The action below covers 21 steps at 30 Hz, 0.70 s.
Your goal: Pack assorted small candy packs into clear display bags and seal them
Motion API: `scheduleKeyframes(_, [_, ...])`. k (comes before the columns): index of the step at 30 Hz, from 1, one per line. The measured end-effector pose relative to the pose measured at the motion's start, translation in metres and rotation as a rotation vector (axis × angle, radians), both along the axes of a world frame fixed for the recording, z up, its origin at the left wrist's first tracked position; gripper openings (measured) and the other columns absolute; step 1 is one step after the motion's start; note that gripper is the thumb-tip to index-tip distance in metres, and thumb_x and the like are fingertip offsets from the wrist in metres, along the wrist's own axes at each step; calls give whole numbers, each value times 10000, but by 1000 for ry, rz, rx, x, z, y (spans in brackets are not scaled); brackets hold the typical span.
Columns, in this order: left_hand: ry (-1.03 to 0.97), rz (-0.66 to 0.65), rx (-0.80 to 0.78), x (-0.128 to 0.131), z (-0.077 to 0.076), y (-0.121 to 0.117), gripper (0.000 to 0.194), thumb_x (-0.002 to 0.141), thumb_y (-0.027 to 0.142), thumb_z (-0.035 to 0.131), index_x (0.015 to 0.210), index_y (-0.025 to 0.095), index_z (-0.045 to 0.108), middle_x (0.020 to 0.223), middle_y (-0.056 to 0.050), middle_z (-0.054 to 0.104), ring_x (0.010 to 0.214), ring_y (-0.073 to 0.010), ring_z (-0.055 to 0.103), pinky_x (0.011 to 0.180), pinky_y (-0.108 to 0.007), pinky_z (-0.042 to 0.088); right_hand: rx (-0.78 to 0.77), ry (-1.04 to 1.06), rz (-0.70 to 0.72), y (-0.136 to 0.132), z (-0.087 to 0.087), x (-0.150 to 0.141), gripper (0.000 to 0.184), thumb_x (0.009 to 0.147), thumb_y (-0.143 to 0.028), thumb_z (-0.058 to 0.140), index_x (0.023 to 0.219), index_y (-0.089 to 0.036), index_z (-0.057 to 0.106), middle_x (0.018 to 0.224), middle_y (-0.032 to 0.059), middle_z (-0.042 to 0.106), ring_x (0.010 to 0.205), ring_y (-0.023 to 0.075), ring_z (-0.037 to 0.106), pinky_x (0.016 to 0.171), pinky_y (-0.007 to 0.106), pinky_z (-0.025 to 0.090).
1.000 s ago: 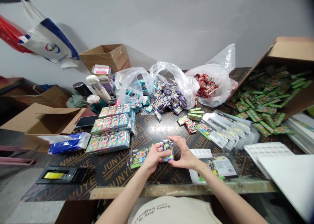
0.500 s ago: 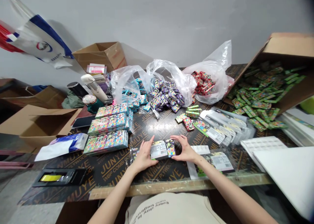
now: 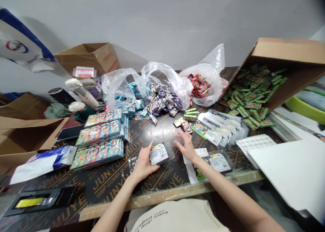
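My left hand [image 3: 144, 162] grips a clear plastic packet [image 3: 159, 153] with a printed black, green and white label, thumb along its near edge and fingers along the far one. The packet lies on the dark table top. My right hand [image 3: 186, 145] is off the packet, slightly blurred, fingers apart and holding nothing. Just beyond its fingertips are a red patterned small box [image 3: 186, 126] and several green ones [image 3: 191, 114]. A label sheet in plastic [image 3: 215, 162] lies under my right forearm.
Stacked wrapped packs [image 3: 99, 154] stand left. Plastic bags hold blue, purple [image 3: 164, 100] and red small boxes [image 3: 199, 86]. A tipped carton [image 3: 284, 49] spills green ones at right. Fanned clear sleeves [image 3: 223, 127] lie right of centre, a tape dispenser [image 3: 40, 201] front left.
My right hand has left the patterned small box at the packet's right end and moved away toward the loose boxes. That small box no longer shows there. The view has swung right.
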State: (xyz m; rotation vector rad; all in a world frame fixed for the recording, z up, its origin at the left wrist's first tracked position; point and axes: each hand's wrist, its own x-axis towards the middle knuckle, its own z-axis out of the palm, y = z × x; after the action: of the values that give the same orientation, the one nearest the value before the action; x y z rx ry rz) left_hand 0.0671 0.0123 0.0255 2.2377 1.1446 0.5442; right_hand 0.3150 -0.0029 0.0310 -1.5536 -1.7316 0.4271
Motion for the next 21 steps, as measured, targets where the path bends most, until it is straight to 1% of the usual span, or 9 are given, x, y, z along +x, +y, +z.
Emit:
scheduleKeyframes(3, [44,-9,18,-2,-5,-2,993,576,268,690,1391,214,125,1261,-100,455,1175,-277,408,1054,-494,161,34,-84,-397,27,-9,34,659,724,-362,575,1311,-178,339,1198,144,484,1169,338,379,945,569,232])
scheduleKeyframes(5, [78,-15,28,-4,-8,-3,980,566,257,696,1386,224,159,1230,-87,478,1168,-269,416,1059,-500,139,12,-96,-431,38,-14,49,673,681,-306,593,1296,-170,357,1146,153,497,1124,349,411,911,572,280])
scheduleKeyframes(8, [88,31,29,-3,-8,-3,884,555,293,721,1336,247,310,1188,-78,508,1149,-276,430,1051,-531,112,21,7,-269,35,-15,45,651,669,-191,548,1290,-184,353,1035,106,563,983,271,526,863,458,391])
scheduleKeyframes(11, [-108,181,-46,7,4,0,735,565,387,732,1232,227,469,1196,-97,516,1144,-286,430,1022,-502,217,2,116,67,16,1,16,721,646,-122,520,1322,-208,285,1088,71,573,1001,218,540,888,384,398])
scheduleKeyframes(13, [-334,253,-269,15,17,2,615,622,406,698,1169,181,531,1088,-105,586,1031,-255,521,933,-424,361,-51,111,331,3,17,-2,740,627,-76,498,1322,-222,289,1116,55,578,1059,213,513,941,395,348])
scheduleKeyframes(15, [-490,197,-639,22,28,3,547,638,368,699,1114,131,569,848,-73,651,795,-196,605,781,-343,451,-107,80,529,-6,31,-13,756,611,-35,462,1322,-230,297,1115,45,589,1099,216,487,972,422,299])
scheduleKeyframes(17, [-558,123,-935,27,34,3,524,585,304,749,1045,99,604,695,-38,647,626,-145,602,662,-279,464,-120,70,612,-10,41,-15,764,614,-14,432,1329,-242,290,1166,47,566,1148,214,451,992,434,266])
scheduleKeyframes(18, [-581,126,-1008,28,34,2,509,552,275,772,1001,88,620,675,-36,648,592,-132,598,628,-257,460,-109,77,608,-11,42,-15,759,625,-16,430,1333,-245,284,1222,53,527,1182,214,421,1006,434,251])
scheduleKeyframes(21, [-697,303,-1019,29,31,0,434,521,260,794,882,79,636,711,-66,672,587,-136,618,585,-235,467,-61,114,489,-10,40,-12,760,670,-105,519,1360,-238,228,1393,74,323,1277,233,294,1046,430,208])
